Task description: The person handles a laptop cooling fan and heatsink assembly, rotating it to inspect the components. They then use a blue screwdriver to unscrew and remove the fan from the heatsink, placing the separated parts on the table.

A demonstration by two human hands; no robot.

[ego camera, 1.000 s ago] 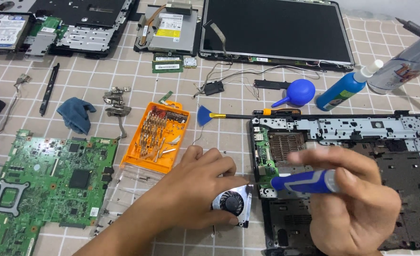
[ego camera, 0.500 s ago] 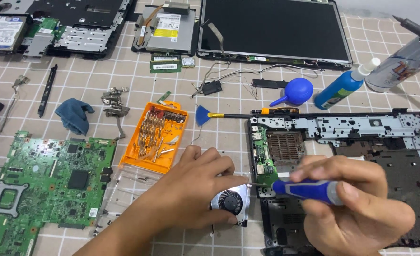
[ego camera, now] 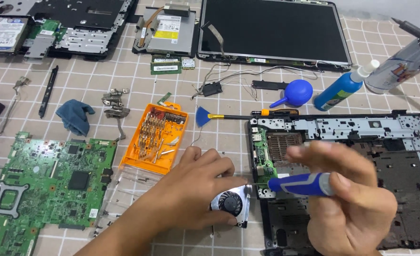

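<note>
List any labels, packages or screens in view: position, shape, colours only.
Laptop screen: top centre, flat, dark, off.
Optical drive: top, left of screen; white and yellow rectangular label.
Hard drive: top left; white label.
Blue bottle: right of the blue blower, white nozzle.
Orange bit case: centre, open, above the left hand.

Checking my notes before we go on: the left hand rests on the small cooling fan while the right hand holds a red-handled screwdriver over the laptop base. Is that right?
One detail is wrong: the screwdriver in the right hand has a blue handle, not red, as the head view shows. The rest holds: the left hand rests on the small cooling fan, and the right hand is over the laptop base.
</note>
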